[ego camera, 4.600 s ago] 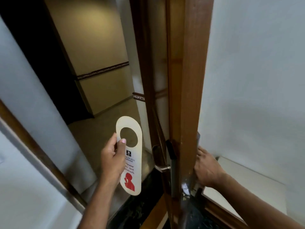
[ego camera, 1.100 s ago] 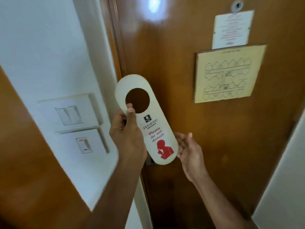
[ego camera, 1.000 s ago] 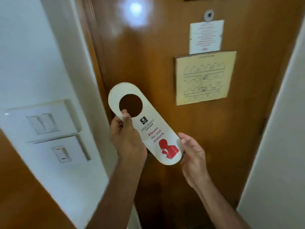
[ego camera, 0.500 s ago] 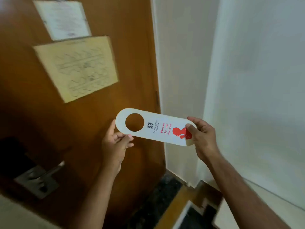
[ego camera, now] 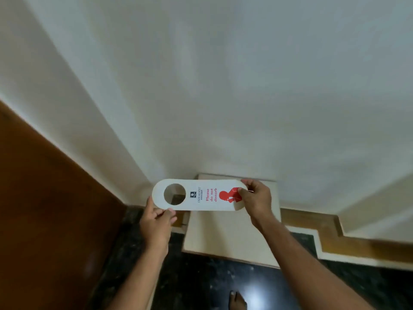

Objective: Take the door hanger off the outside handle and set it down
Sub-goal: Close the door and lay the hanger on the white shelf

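Note:
The door hanger (ego camera: 201, 195) is a white card with a round hole, red "Please do not disturb" lettering and a red figure. It lies level in the air, hole end to the left. My left hand (ego camera: 157, 217) pinches its lower left edge below the hole. My right hand (ego camera: 254, 199) grips the right end over the red figure. The card hovers above a low cream-topped stand (ego camera: 232, 233) in the wall corner. The door handle is out of view.
The brown wooden door (ego camera: 49, 209) fills the lower left. White walls (ego camera: 223, 86) meet in a corner behind the stand. The floor (ego camera: 201, 285) is glossy black stone with a wooden skirting step (ego camera: 335, 231) at right. A bare foot (ego camera: 238, 300) shows at the bottom.
The view has swung right and down from the door to the wall corner. Both hands have carried the hanger, turned level, over the low stand; the notices and handle have left the view.

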`<state>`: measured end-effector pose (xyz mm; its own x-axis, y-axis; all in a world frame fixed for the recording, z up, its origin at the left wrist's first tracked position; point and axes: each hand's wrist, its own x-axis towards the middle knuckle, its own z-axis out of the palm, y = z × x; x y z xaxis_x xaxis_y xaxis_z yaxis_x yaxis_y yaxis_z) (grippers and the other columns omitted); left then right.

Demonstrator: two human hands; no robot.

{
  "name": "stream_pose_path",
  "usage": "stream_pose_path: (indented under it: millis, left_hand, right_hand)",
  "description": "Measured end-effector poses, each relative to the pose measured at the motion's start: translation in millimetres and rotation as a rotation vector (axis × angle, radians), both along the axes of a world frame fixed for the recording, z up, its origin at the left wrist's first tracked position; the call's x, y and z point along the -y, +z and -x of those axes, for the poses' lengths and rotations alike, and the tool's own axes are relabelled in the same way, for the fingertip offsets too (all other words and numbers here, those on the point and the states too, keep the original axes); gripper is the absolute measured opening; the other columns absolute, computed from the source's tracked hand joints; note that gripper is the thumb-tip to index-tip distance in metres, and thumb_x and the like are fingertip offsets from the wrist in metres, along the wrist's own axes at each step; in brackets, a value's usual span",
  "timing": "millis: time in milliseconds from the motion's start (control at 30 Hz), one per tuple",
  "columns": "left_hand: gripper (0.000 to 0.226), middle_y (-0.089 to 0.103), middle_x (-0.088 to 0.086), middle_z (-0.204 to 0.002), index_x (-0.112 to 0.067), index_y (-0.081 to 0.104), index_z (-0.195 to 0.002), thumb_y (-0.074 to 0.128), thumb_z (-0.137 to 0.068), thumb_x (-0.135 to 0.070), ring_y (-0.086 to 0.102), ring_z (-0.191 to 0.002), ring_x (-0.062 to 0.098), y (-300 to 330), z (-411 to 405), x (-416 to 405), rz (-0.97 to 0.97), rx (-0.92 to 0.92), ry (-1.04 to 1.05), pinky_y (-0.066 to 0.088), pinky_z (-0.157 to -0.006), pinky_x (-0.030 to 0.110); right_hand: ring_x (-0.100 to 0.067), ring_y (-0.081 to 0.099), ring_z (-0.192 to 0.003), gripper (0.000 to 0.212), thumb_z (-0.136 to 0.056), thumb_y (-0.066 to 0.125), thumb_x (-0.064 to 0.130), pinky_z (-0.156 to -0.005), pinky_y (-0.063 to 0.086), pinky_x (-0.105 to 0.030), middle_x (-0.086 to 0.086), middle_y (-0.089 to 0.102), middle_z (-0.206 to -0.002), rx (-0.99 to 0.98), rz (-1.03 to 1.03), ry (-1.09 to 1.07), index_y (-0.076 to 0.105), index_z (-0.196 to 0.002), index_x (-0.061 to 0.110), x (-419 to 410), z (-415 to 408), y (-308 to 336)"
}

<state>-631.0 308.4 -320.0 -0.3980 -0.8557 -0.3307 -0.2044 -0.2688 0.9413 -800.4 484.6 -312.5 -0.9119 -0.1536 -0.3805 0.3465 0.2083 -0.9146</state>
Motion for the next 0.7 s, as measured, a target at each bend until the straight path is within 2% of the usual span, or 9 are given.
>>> stream_pose_path:
  millis: [100,133,200,233,300,400,533,633,700]
  left_hand:
    - [0.069,0.072,0.017,-0.111,-0.018,0.051,-0.148,0.066,-0.088,0.015,0.071,-0.095,0.026,-67,35,-16,-0.015,0.123,-0.029,0.059,-0.074,0.032]
    - [0.068,0.072,0.014,-0.109,-0.019,0.051,-0.147,0.066,-0.089,0.013,0.071,-0.093,0.025,-97,45,-22,-0.009,0.189,-0.053,0.059,-0.072,0.031]
    - [0.063,0.071,0.006,-0.106,-0.020,0.053,-0.146,0.068,-0.091,0.007,0.072,-0.092,0.023,-156,58,-28,0.004,0.331,-0.089,0.060,-0.067,0.026]
    - [0.061,0.070,0.004,-0.107,-0.020,0.055,-0.144,0.068,-0.091,0.006,0.072,-0.095,0.024,-177,60,-29,0.000,0.375,-0.112,0.061,-0.068,0.027]
    - [0.056,0.068,0.002,-0.110,-0.021,0.057,-0.141,0.068,-0.092,0.002,0.069,-0.103,0.027,-224,63,-33,-0.006,0.506,-0.194,0.064,-0.080,0.039]
    - [0.044,0.067,-0.001,-0.106,-0.020,0.061,-0.133,0.069,-0.093,-0.005,0.066,-0.107,0.030,-274,63,-38,0.016,0.668,-0.341,0.061,-0.091,0.052]
    - [0.037,0.071,0.011,-0.115,-0.014,0.065,-0.127,0.073,-0.091,-0.010,0.065,-0.110,0.032,-311,66,-39,0.115,0.812,-0.494,0.060,-0.092,0.046]
    - [0.038,0.071,0.013,-0.117,-0.012,0.065,-0.130,0.072,-0.092,-0.012,0.063,-0.110,0.033,-324,69,-37,0.156,0.871,-0.586,0.058,-0.094,0.044]
    - [0.032,0.072,0.015,-0.119,-0.009,0.066,-0.126,0.069,-0.094,-0.013,0.064,-0.111,0.035,-322,76,-35,0.185,0.912,-0.629,0.058,-0.094,0.044]
  right_hand:
    - [-0.013,0.069,-0.079,0.024,-0.092,0.060,-0.002,-0.063,0.058,-0.024,-0.004,0.072,-0.100,-0.016,-0.142,-0.003,0.070,-0.110,0.011,-23,31,-59]
    - [-0.007,0.066,-0.078,0.024,-0.094,0.059,0.000,-0.058,0.054,-0.015,-0.002,0.070,-0.100,-0.016,-0.183,-0.003,0.069,-0.112,0.012,-32,40,-89]
    - [-0.004,0.063,-0.074,0.025,-0.096,0.057,0.001,-0.053,0.049,-0.007,0.000,0.069,-0.098,0.004,-0.270,0.012,0.069,-0.116,0.010,-42,52,-148]
    - [-0.006,0.064,-0.075,0.026,-0.096,0.056,0.002,-0.058,0.050,-0.008,-0.002,0.071,-0.101,0.015,-0.316,0.034,0.068,-0.118,0.008,-46,54,-167]
    - [-0.015,0.064,-0.085,0.030,-0.096,0.055,0.002,-0.073,0.048,-0.012,-0.010,0.073,-0.114,0.038,-0.422,0.087,0.067,-0.123,0.006,-55,52,-217]
    - [-0.023,0.066,-0.098,0.034,-0.093,0.055,0.001,-0.079,0.039,-0.011,-0.013,0.071,-0.122,0.044,-0.565,0.159,0.066,-0.125,0.005,-65,45,-273]
    - [-0.026,0.068,-0.100,0.036,-0.096,0.057,0.003,-0.083,0.052,-0.026,-0.014,0.069,-0.125,0.048,-0.665,0.254,0.061,-0.131,0.009,-76,39,-315]
    - [-0.027,0.068,-0.093,0.037,-0.097,0.055,0.003,-0.083,0.060,-0.038,-0.015,0.069,-0.117,-0.042,-0.747,0.331,0.060,-0.133,0.011,-79,36,-334]
    - [-0.027,0.064,-0.098,0.036,-0.097,0.056,0.006,-0.084,0.060,-0.044,-0.014,0.066,-0.117,-0.095,-0.794,0.358,0.059,-0.132,0.014,-77,35,-337]
